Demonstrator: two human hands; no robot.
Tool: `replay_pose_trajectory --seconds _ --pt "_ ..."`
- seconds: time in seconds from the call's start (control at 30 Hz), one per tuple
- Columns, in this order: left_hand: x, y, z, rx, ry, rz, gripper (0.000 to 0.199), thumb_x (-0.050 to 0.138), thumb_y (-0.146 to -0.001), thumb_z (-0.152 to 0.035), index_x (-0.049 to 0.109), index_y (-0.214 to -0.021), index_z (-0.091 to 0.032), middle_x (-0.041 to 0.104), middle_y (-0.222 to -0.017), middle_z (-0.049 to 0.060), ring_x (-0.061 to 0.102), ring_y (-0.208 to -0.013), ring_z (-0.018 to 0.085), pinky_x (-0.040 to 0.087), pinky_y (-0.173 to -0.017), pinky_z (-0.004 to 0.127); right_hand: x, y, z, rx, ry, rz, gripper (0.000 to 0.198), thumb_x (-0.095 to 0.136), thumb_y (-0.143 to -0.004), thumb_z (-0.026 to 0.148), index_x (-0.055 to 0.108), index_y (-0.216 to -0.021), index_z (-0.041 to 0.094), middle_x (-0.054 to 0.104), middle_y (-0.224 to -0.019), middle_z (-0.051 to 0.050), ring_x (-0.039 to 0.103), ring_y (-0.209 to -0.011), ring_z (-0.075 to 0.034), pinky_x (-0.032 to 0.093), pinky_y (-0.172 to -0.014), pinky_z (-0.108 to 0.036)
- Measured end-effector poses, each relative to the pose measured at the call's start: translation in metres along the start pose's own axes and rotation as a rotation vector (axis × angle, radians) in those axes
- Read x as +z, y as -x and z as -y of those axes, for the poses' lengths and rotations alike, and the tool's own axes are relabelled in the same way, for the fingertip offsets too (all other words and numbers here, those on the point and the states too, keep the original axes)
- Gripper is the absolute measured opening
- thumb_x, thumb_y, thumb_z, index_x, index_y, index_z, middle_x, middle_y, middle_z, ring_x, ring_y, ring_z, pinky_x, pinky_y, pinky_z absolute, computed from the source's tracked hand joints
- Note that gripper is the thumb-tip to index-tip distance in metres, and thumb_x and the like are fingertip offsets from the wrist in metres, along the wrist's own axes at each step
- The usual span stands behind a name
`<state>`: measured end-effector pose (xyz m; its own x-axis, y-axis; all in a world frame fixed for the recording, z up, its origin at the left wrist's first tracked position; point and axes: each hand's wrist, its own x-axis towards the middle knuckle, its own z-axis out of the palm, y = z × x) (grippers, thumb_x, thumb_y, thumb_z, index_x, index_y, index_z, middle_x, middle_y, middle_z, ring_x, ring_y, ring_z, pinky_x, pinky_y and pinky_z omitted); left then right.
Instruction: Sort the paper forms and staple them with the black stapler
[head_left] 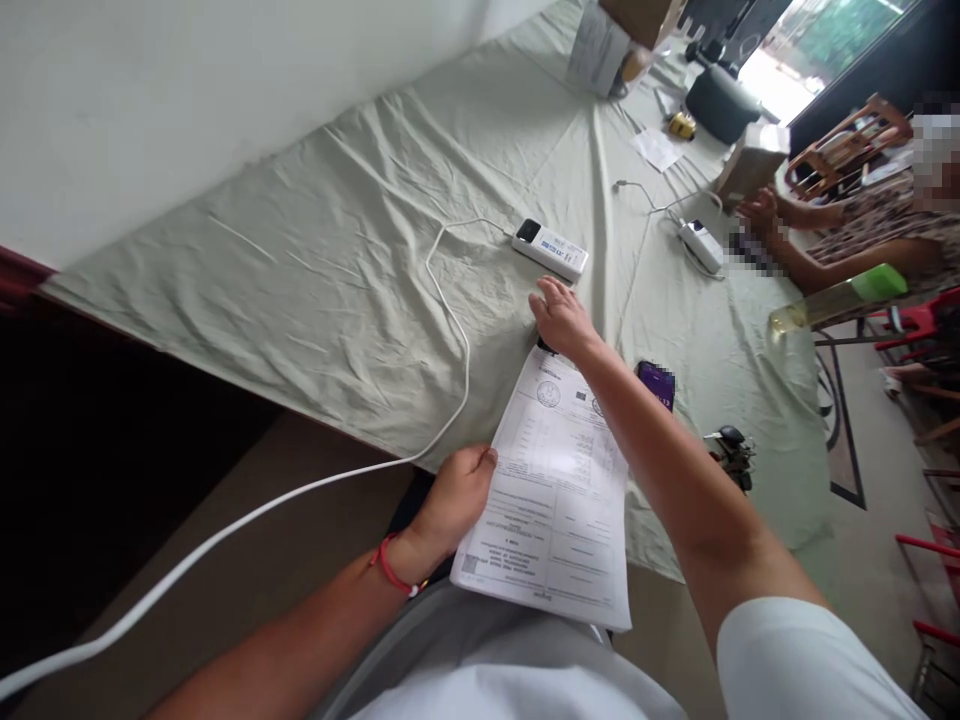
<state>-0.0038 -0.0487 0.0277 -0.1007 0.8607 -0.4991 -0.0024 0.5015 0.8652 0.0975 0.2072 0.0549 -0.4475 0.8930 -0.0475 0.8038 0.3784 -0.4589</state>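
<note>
Along a white wall [210,90] runs wrinkled tablecloth [352,290]; left hand [459,495] pinches papers [551,500], right hand [564,318] loosely spread.

Right in front of me, a table [247,265] is wearing a wrinkled pale green cloth [360,330]. A slim white device [555,251] is lying on it, its white cable [467,365] trailing off the near edge. Another white device [702,249], a phone [656,381] and keys [733,455] are resting rightward, and a green-capped bottle [832,301] is standing beyond. Farther back, a paper sheet [655,150], a yellow object [682,125] and a dark case [722,104] are sitting close together.
</note>
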Motion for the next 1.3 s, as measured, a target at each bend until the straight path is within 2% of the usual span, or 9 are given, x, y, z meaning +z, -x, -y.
replay_pose_trajectory --seconds 0.2,0.33,0.5,0.7,0.83,1.0,1.3 --pt "0.001 -0.001 0.002 -0.042 0.05 0.01 0.04 0.047 -0.089 -0.053 0.06 -0.073 -0.02 0.064 -0.074 0.006 0.06 -0.074 0.024 0.046 -0.066 0.034 0.019 -0.01 -0.008 0.014 -0.005 0.026 0.051 0.04 -0.109 0.044 0.059 -0.15 0.019 0.049 -0.168 -0.01 0.03 -0.164 -0.032 0.022 -0.134 -0.063" --pt "0.001 -0.002 0.001 -0.076 0.101 0.017 0.04 0.05 -0.089 -0.055 0.06 -0.073 -0.019 0.064 -0.074 0.006 0.058 -0.071 0.022 0.045 -0.064 0.033 0.02 -0.009 -0.009 0.03 -0.034 0.009 0.047 0.042 -0.109 0.044 0.063 -0.145 0.023 0.053 -0.165 -0.007 0.03 -0.164 -0.032 0.021 -0.134 -0.065" --pt "-0.001 -0.001 -0.002 -0.111 0.13 0.039 0.04 0.051 -0.089 -0.056 0.06 -0.075 -0.019 0.066 -0.076 0.006 0.061 -0.075 0.023 0.048 -0.067 0.034 0.019 -0.008 -0.005 0.064 -0.002 0.034 0.047 0.042 -0.109 0.04 0.061 -0.148 0.021 0.053 -0.165 -0.009 0.028 -0.165 -0.032 0.023 -0.133 -0.065" --pt "-0.002 0.001 -0.004 -0.146 0.167 0.042 0.037 0.056 -0.088 -0.055 0.057 -0.074 -0.02 0.064 -0.074 0.005 0.062 -0.075 0.023 0.049 -0.067 0.033 0.027 0.002 -0.002 0.03 0.01 -0.069 0.041 0.042 -0.107 0.037 0.065 -0.139 0.024 0.058 -0.159 -0.01 0.031 -0.162 -0.035 0.021 -0.13 -0.071" --pt "-0.002 0.001 -0.002 -0.147 0.189 0.04 0.038 0.057 -0.088 -0.056 0.059 -0.078 -0.02 0.064 -0.075 0.004 0.061 -0.075 0.023 0.05 -0.067 0.033 0.032 0.006 -0.002 0.021 0.031 -0.106 0.039 0.041 -0.108 0.037 0.068 -0.133 0.024 0.063 -0.154 -0.011 0.033 -0.161 -0.035 0.02 -0.131 -0.069" --pt "-0.002 0.002 -0.002 -0.157 0.192 0.03 0.04 0.06 -0.088 -0.059 0.061 -0.079 -0.02 0.067 -0.077 0.005 0.063 -0.076 0.023 0.052 -0.068 0.033 0.037 0.008 -0.004 -0.018 0.049 -0.131 0.037 0.04 -0.107 0.035 0.071 -0.125 0.028 0.065 -0.15 -0.007 0.033 -0.16 -0.035 0.02 -0.131 -0.066" --pt "-0.004 0.001 0.004 -0.106 0.11 0.059 0.039 0.057 -0.092 -0.059 0.06 -0.083 -0.021 0.066 -0.079 0.005 0.062 -0.077 0.023 0.05 -0.069 0.033 0.037 0.009 -0.001 0.002 0.104 -0.118 0.036 0.042 -0.106 0.033 0.071 -0.128 0.027 0.062 -0.154 -0.007 0.032 -0.161 -0.034 0.018 -0.133 -0.064"
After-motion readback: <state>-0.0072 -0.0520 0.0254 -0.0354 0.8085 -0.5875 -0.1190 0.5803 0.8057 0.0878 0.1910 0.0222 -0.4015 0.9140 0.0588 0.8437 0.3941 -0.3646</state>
